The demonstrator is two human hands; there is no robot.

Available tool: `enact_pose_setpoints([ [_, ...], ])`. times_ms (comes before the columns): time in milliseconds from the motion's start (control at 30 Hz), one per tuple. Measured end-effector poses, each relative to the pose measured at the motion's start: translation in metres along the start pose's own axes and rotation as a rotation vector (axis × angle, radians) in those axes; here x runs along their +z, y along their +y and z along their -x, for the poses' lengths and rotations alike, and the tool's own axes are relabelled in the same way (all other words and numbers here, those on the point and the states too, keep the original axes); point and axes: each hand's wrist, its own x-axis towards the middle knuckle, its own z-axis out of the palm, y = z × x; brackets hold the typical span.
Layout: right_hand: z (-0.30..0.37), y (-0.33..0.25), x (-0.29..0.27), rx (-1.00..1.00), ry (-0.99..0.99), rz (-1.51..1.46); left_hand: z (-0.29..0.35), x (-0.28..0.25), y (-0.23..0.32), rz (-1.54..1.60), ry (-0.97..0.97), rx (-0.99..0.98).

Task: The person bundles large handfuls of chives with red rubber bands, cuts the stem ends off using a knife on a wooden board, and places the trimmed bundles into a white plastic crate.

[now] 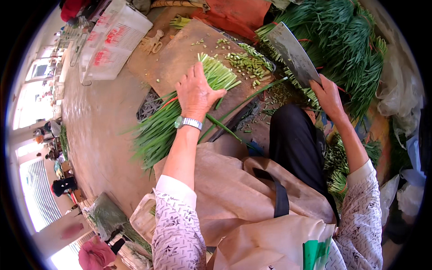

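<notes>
My left hand (195, 92), a silver watch on its wrist, presses down on a thick bundle of long green stalks (180, 117) lying across a worn wooden cutting board (175, 56). The bundle's cut ends point toward a scatter of short chopped green pieces (247, 63) at the board's far side. My right hand (328, 96) grips the handle of a broad steel cleaver (293, 54), which is raised above the board to the right of the bundle, its blade tilted up and away.
A big heap of uncut green stalks (346, 49) lies at the right. A white plastic crate (114, 40) stands at the far left beyond the board. An orange cloth (234, 15) lies behind the board. A brown apron covers my lap (252, 202).
</notes>
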Motion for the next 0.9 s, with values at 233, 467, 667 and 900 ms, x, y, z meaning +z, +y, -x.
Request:
enact_pose_setpoints([
  [233, -0.006, -0.052, 0.014, -0.124, -0.004, -0.105, -0.023, -0.014, -0.028, 0.318, -0.267, -0.114],
  [467, -0.041, -0.106, 0.031, -0.177, -0.292, -0.125, -0.013, -0.009, -0.02, 0.176, -0.15, 0.024],
  [667, -0.052, -0.118, 0.049, -0.232, -0.42, -0.041, -0.014, -0.008, -0.016, 0.195, -0.136, -0.019],
  [900, -0.052, -0.131, 0.044, -0.503, -0.523, 0.35, -0.012, -0.006, -0.015, 0.227, -0.18, -0.069],
])
